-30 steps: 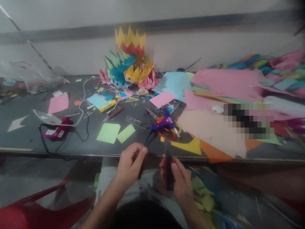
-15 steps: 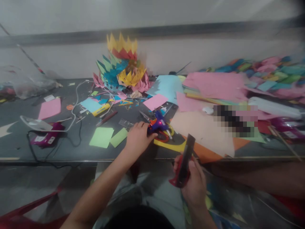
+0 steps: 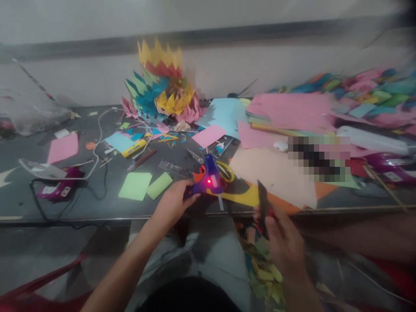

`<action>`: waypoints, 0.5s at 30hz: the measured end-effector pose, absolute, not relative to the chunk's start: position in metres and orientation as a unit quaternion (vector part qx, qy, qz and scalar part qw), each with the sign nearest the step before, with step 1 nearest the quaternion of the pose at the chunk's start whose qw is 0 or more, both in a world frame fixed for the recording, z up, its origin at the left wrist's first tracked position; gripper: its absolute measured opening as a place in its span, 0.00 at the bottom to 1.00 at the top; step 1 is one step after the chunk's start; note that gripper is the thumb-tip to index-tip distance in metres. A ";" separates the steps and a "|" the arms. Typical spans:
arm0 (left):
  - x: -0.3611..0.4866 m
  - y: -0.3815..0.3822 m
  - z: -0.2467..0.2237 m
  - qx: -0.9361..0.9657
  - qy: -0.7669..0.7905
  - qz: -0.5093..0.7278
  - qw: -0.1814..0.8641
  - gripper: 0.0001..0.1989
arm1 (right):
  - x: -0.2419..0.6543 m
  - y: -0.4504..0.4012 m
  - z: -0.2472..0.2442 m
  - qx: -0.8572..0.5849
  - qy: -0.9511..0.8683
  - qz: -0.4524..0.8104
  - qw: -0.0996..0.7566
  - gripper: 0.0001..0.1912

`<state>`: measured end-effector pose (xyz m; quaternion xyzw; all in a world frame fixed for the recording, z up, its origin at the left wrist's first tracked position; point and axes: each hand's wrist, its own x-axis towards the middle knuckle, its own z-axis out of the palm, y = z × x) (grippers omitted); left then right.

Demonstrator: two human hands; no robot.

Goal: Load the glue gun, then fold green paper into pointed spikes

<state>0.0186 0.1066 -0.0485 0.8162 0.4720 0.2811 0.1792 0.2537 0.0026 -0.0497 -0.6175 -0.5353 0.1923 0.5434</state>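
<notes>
My left hand is closed round the handle of a blue glue gun. A red light glows on its body, and a pale glue stick sticks out toward the table's front edge. Beneath and beside the gun lie scissors with yellow and orange handles, partly covered. A yellow paper strip runs below them. My right hand is wrapped round a red tool with a long dark flat bar, held up before the table's front edge. Its exact kind is unclear.
Folded paper crowns stand in a stack against the wall. Pink sheets, a cream sheet and green squares lie about the table. Purple devices sit at both sides, with a cord at left. Another person's arm reaches in from the right.
My left hand has drawn the glue gun nearer and turned it. My right hand has shifted right with the red tool, whose dark bar now shows more edge-on.
</notes>
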 end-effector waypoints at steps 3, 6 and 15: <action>0.013 0.100 -0.058 0.836 0.412 0.320 0.170 0.11 | 0.269 0.015 -0.040 -0.571 -0.715 0.050 0.400 0.16; 0.012 0.098 -0.065 0.840 0.381 0.355 0.153 0.11 | 0.278 0.030 -0.039 -0.527 -0.797 -0.043 0.293 0.21; 0.011 0.096 -0.065 0.853 0.365 0.334 0.164 0.11 | 0.270 0.044 -0.057 -0.494 -0.829 -0.121 0.234 0.20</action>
